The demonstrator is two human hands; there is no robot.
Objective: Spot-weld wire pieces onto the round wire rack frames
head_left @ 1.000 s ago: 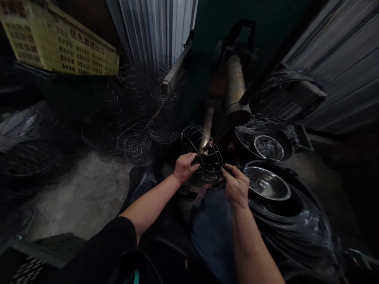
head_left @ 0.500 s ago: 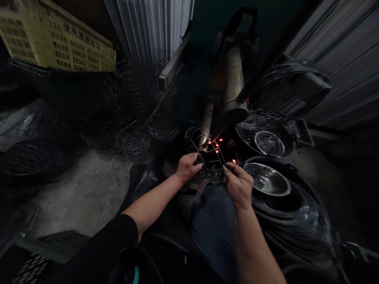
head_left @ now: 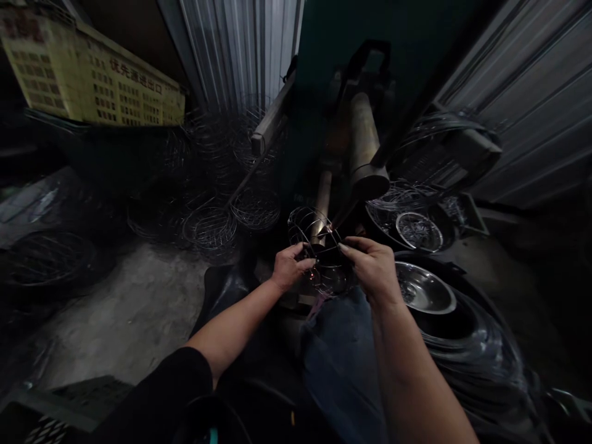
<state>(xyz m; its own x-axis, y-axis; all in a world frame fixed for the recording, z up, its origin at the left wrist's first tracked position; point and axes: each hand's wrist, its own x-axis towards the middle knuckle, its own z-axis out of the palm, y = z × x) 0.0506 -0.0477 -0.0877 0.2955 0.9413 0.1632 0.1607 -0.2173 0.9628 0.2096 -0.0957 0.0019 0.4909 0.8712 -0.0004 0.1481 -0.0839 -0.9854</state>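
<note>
Between my hands is a rounded wire frame (head_left: 329,249) of thin bent metal wires, set against a spot welder. My left hand (head_left: 289,266) is closed, pinching the near left side of this frame between thumb and fingers. On the right, my right hand (head_left: 375,269) is closed too, its fingertips pinching the frame's right edge. The welder's lower metal rod (head_left: 322,200) reaches in among the wires, below the thick upper cylinder (head_left: 364,135). A small glow shows where the wires meet the rod's tip, and a spark lies near my left fingertips.
Steel bowls (head_left: 428,288) and a wire coil (head_left: 467,345) stand to the right. Farther back is a bowl of small metal pieces (head_left: 419,232). Several wire frames (head_left: 210,225) lie on the floor at left, near a yellow crate (head_left: 134,92).
The bright orange sparks beside the frame have mostly gone, leaving a small glow. My right hand has shifted slightly left and up along the frame. The view has tilted slightly.
</note>
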